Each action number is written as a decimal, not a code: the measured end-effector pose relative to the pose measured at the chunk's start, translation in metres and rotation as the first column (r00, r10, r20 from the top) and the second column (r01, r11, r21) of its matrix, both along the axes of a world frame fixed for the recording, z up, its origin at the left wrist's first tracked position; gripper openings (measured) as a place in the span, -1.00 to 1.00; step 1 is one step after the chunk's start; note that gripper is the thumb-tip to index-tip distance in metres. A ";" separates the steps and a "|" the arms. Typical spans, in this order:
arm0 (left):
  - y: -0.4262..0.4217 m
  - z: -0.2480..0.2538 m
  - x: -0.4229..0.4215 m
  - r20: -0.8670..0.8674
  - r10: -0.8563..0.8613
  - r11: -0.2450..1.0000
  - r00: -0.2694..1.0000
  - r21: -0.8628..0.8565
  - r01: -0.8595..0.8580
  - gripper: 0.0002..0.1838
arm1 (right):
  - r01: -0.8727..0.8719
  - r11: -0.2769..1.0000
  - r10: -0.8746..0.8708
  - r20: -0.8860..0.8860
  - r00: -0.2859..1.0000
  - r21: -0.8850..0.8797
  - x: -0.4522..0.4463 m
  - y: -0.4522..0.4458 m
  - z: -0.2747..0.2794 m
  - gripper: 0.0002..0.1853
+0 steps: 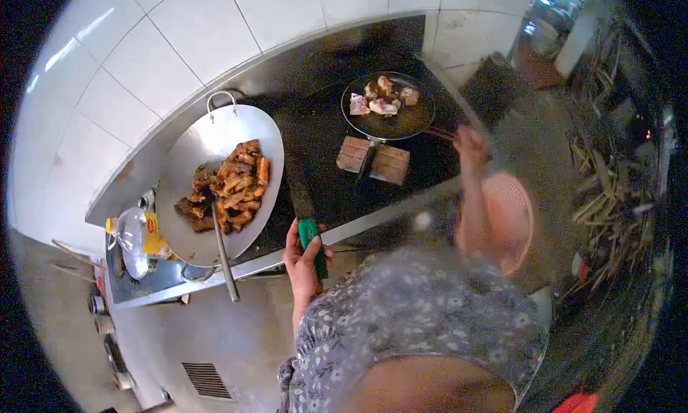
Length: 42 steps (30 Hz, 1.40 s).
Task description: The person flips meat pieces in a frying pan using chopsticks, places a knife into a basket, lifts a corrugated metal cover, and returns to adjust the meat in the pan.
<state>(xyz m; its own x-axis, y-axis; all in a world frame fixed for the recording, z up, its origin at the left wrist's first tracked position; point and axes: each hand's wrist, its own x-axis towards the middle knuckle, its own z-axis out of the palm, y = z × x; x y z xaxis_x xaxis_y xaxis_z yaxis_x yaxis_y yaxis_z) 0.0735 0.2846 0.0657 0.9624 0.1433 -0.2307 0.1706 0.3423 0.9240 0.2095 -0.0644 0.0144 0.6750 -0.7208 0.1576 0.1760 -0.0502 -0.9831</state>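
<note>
My left hand (304,259) is wrapped round a green-handled utensil (312,247) at the counter's front edge. A dark, flat part seems to run up from the handle, but its shape blurs into the black counter. My right hand (471,146) grips thin reddish-brown chopsticks (440,133), which point at the right rim of a frying pan (412,126). Several pale and browned meat pieces (384,106) lie in that pan. To the left, a large metal wok (264,130) holds a heap of dark browned meat (240,183), with a long-handled ladle or spatula (224,259) resting in it.
Reddish bricks (390,162) lie under the frying pan's handle. An oil bottle (136,241) with a yellow label stands left of the wok. A pink perforated basket (512,219) is beneath my right arm. Dry sticks (602,191) are piled at the right. White tiles (186,36) line the wall.
</note>
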 end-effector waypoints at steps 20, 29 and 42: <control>0.018 -0.027 -0.113 -0.218 -0.659 0.743 0.720 -0.042 0.668 -0.41 | 0.361 0.631 -0.663 -0.236 0.710 -0.686 -0.491 -0.082 -0.259 -0.72; -0.094 -0.078 -0.132 -0.245 -0.866 0.481 0.437 -0.168 0.860 -0.39 | 0.053 0.462 -0.737 0.350 0.578 0.885 -0.536 -0.118 -0.215 -0.79; -0.314 -0.254 -0.182 -0.302 -0.926 0.199 0.229 0.124 0.972 -0.37 | 0.425 0.630 -0.750 0.367 0.550 0.651 -0.725 -0.227 -0.192 -0.85</control>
